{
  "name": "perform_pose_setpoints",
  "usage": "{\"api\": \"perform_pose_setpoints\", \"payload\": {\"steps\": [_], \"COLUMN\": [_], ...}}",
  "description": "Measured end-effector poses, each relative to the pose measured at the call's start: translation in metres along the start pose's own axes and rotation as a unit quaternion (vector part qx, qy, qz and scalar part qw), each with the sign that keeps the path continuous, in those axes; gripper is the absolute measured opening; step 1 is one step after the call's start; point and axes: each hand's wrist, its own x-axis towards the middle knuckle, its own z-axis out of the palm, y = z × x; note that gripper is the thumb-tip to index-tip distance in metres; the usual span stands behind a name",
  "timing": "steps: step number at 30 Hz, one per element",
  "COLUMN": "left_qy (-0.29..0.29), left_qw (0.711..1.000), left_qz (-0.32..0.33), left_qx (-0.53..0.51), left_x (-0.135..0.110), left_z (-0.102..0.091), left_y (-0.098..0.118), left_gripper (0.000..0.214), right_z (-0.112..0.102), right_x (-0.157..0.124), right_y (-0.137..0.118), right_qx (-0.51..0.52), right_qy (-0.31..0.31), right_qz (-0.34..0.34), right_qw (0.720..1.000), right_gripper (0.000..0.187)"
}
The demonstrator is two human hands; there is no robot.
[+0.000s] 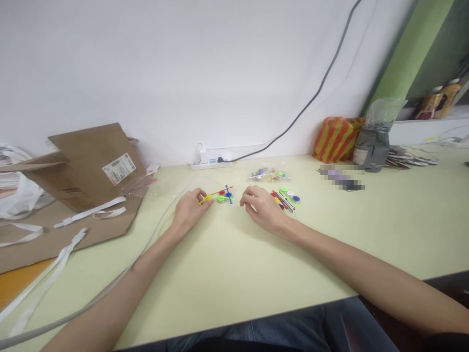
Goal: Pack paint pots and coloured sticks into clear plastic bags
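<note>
My left hand [190,208] rests on the pale green table [234,274], its fingers pinched on a small yellow plastic piece [205,199]. Just right of it lies a little cluster of toy parts: a green disc [221,198], a blue cross-shaped rod [228,193] and a red stick [220,191]. My right hand [260,208] lies beside that cluster with fingers curled in, and I cannot see anything inside them. More coloured discs and sticks [287,198] are spread to the right of that hand.
A clear bag of small parts [267,173] lies behind the hands. A white power strip [210,164] with a dark cable sits at the wall. Torn cardboard [91,171] and white straps [91,211] fill the left; a striped bag [335,137] and a plastic-wrapped grey pack [373,142] stand right.
</note>
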Motion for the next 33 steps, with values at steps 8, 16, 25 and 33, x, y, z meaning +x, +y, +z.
{"api": "perform_pose_setpoints", "payload": {"steps": [8,16,25,33], "left_qy": [-0.026,-0.047,-0.062,-0.091], "left_qw": [0.999,0.998,0.997,0.996], "left_qz": [-0.022,-0.008,-0.018,0.010], "left_qx": [0.015,-0.028,0.049,-0.016], "left_x": [-0.006,-0.011,-0.011,-0.010], "left_z": [-0.002,-0.006,-0.011,-0.007], "left_y": [0.005,0.008,0.005,0.003], "left_gripper": [0.041,0.041,0.034,0.037], "right_z": [0.000,-0.001,0.001,0.002], "right_x": [0.000,0.000,0.000,0.000], "right_y": [0.000,-0.001,0.001,0.001], "right_qx": [-0.007,-0.008,-0.011,-0.013], "right_qy": [0.002,-0.002,-0.001,-0.010], "right_qz": [-0.001,0.001,0.001,0.002], "right_qw": [1.000,1.000,1.000,1.000], "right_gripper": [0.022,0.022,0.023,0.023]}}
